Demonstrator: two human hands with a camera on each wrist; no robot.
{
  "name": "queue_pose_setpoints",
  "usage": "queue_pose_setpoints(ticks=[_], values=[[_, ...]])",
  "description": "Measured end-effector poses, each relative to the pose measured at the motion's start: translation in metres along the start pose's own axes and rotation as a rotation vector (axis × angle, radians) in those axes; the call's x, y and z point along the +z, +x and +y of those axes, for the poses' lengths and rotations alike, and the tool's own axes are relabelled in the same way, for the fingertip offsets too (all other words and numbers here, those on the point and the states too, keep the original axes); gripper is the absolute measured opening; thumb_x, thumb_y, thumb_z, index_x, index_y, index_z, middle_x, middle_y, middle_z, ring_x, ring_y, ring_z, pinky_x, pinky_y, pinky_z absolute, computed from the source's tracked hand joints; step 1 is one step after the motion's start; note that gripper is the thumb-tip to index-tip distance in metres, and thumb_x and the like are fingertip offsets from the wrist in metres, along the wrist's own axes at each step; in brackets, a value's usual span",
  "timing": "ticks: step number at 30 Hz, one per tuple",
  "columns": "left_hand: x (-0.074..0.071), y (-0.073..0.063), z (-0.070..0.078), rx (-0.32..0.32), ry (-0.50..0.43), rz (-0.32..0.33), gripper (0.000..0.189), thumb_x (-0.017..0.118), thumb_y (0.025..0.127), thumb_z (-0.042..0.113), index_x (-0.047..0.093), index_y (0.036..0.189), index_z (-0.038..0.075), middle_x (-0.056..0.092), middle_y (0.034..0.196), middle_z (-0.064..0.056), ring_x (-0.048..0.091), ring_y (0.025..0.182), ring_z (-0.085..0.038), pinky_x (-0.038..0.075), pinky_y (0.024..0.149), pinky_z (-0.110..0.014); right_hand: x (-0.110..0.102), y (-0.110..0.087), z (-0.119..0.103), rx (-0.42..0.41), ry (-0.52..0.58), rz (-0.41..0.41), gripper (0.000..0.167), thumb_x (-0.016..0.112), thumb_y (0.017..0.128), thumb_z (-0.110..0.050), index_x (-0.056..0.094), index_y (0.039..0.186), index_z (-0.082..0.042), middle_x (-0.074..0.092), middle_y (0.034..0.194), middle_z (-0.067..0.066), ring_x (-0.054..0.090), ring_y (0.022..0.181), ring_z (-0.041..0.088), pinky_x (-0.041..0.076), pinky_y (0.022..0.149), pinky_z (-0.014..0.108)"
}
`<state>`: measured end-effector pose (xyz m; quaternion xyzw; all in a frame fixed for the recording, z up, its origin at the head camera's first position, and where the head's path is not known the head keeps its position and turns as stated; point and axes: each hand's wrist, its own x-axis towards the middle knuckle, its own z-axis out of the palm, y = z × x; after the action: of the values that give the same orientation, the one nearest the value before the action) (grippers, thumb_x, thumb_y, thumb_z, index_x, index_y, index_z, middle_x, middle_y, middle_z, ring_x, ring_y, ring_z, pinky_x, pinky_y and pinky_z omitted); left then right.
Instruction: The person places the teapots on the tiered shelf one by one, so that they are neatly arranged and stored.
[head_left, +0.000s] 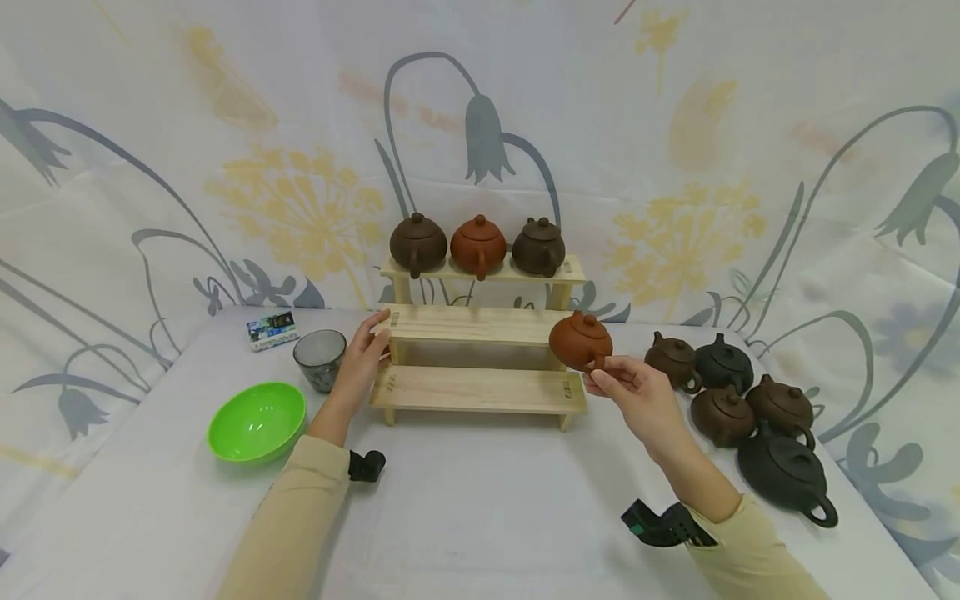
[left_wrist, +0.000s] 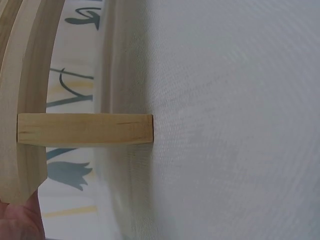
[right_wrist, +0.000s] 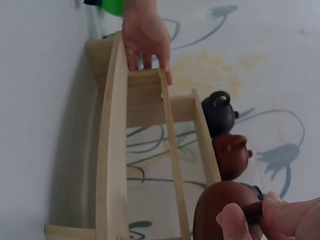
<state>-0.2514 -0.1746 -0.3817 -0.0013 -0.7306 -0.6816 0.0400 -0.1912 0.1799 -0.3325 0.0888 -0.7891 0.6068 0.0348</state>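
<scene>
My right hand (head_left: 641,396) pinches the handle of a reddish-brown clay teapot (head_left: 580,340), held at the right end of a three-tier wooden stand (head_left: 480,390). In the right wrist view, thumb and finger close on that handle, and the teapot's round body (right_wrist: 220,210) overlaps the shelf ends. My left hand (head_left: 362,367) grips the left end of the middle shelf, its fingers (right_wrist: 166,75) at the board's edge. On the top tier stand a dark brown teapot (head_left: 417,243), a reddish one (head_left: 478,246) and another dark one (head_left: 538,247).
Several brown and black teapots (head_left: 783,471) crowd the table's right side. On the left are a bright green bowl (head_left: 257,422), a grey glass cup (head_left: 320,358) and a small printed box (head_left: 272,331). A flower-patterned cloth (head_left: 480,100) hangs behind the stand.
</scene>
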Motion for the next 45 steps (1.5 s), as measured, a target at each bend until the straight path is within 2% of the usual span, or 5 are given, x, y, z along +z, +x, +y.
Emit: queue_pose_setpoints(ticks=[8, 17, 25, 37, 45], values=[[0.001, -0.001, 0.002, -0.002, 0.065, 0.03, 0.044, 0.036, 0.102, 0.029, 0.032, 0.145, 0.02, 0.04, 0.133, -0.018, 0.041, 0.122, -0.031, 0.035, 0.101, -0.042, 0.025, 0.012, -0.007, -0.027, -0.001, -0.045, 0.024, 0.057, 0.091, -0.001, 0.055, 0.109, 0.014, 0.064, 0.099, 0.022, 0.065, 0.085, 0.018, 0.051, 0.08, 0.028], [0.002, -0.003, 0.003, 0.002, 0.04, 0.018, 0.044, 0.036, 0.102, 0.028, 0.031, 0.146, 0.018, 0.038, 0.135, -0.02, 0.04, 0.123, -0.032, 0.033, 0.102, -0.044, 0.055, 0.024, -0.014, -0.028, 0.011, -0.099, 0.023, 0.058, 0.091, -0.001, 0.057, 0.109, 0.013, 0.065, 0.098, 0.022, 0.064, 0.091, 0.031, 0.05, 0.078, 0.024], [0.002, -0.004, 0.004, 0.005, 0.029, 0.02, 0.044, 0.036, 0.102, 0.027, 0.032, 0.145, 0.018, 0.038, 0.137, -0.019, 0.039, 0.124, -0.032, 0.033, 0.102, -0.044, 0.082, 0.035, -0.017, -0.057, 0.026, -0.12, 0.02, 0.06, 0.089, 0.0, 0.059, 0.106, 0.012, 0.065, 0.097, 0.022, 0.064, 0.09, 0.032, 0.051, 0.079, 0.032], [-0.001, 0.0, -0.001, 0.01, 0.004, 0.023, 0.044, 0.037, 0.102, 0.026, 0.032, 0.145, 0.017, 0.039, 0.135, -0.019, 0.041, 0.123, -0.033, 0.034, 0.101, -0.044, 0.123, 0.048, -0.03, -0.119, 0.052, -0.143, 0.019, 0.062, 0.088, 0.0, 0.061, 0.103, 0.011, 0.066, 0.094, 0.02, 0.065, 0.086, 0.028, 0.052, 0.077, 0.03], [0.0, 0.001, -0.001, 0.02, -0.016, 0.007, 0.044, 0.037, 0.102, 0.025, 0.032, 0.145, 0.016, 0.041, 0.133, -0.02, 0.041, 0.122, -0.035, 0.034, 0.101, -0.044, 0.143, 0.058, -0.034, -0.077, 0.093, -0.144, 0.021, 0.062, 0.088, 0.001, 0.061, 0.105, 0.012, 0.065, 0.096, 0.021, 0.066, 0.086, 0.027, 0.053, 0.075, 0.031]])
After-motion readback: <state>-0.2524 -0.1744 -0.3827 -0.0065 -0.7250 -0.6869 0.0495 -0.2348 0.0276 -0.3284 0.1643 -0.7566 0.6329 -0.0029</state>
